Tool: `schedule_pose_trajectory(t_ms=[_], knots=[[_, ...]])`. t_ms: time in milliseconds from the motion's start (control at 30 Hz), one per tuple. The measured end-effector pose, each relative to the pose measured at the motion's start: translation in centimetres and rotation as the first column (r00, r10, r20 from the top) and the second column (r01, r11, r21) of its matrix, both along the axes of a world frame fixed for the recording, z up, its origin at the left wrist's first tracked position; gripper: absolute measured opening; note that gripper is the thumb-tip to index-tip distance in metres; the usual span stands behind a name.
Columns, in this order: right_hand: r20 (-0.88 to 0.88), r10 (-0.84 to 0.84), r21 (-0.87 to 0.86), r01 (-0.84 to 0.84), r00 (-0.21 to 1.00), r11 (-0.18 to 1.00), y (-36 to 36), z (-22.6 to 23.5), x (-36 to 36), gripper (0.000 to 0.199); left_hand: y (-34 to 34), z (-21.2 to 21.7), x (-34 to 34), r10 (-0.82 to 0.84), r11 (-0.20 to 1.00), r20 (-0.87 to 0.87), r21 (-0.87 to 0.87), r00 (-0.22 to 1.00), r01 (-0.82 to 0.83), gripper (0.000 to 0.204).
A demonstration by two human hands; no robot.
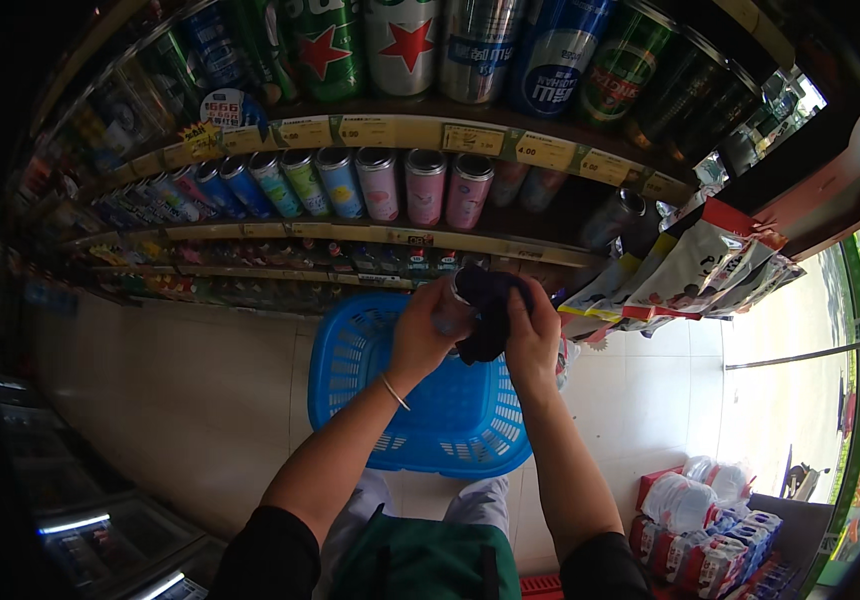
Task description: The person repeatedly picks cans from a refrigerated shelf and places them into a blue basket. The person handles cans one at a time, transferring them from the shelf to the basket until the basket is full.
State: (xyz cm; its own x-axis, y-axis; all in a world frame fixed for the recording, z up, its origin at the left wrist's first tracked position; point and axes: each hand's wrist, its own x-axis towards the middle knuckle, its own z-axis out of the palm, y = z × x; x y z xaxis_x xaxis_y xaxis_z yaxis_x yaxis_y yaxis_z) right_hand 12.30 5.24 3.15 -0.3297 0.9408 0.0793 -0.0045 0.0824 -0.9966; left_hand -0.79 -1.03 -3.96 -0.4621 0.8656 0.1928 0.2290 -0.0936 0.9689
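Observation:
My left hand [428, 330] is wrapped around a drink can [453, 305], held at chest height in front of the shelves. My right hand [533, 335] presses a dark cloth [488, 310] against that can, covering most of it. Both hands hover above a blue plastic basket [350, 360] that stands on the tiled floor. A thin bracelet sits on my left wrist.
Shelves [420, 130] with rows of coloured drink cans [380, 185] and price tags rise in front of me. Hanging snack packets [695, 265] jut out at the right. Wrapped packs of goods [710, 550] lie on the floor at the lower right. A glass cabinet [100, 540] stands lower left.

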Motion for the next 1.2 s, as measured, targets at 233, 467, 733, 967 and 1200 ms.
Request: schedule_pose_trajectory(t_ms=[233,467,733,967,1200], knots=[[-0.408,0.057,-0.231,-0.163,0.911,0.959,-2.2,-1.1,1.6,0.047,-0.8,-2.3,-1.1,-0.069,0.988,0.832,-0.021,0.550,0.155,0.056],[0.644,0.130,0.471,-0.524,0.754,0.710,-3.3,-1.7,-2.3,0.056,-1.5,-3.1,0.5,-0.282,0.934,0.913,0.190,0.295,0.303,0.063],[0.169,0.550,-0.373,-0.464,0.818,0.804,6.3,-1.5,-3.1,0.043,-1.9,-1.1,0.5,-0.313,0.863,0.935,0.206,0.167,0.461,0.070],[-0.456,0.569,-0.516,-0.724,0.685,0.458,6.0,-1.8,-0.3,0.046,-2.1,-2.1,-1.4,-0.486,0.776,0.739,0.119,0.467,0.619,0.078],[0.049,0.717,-0.328,-0.667,0.696,0.669,6.5,0.4,-0.2,0.038,-1.9,-1.9,-2.8,-0.471,0.795,0.623,-0.008,0.624,0.607,0.069]])
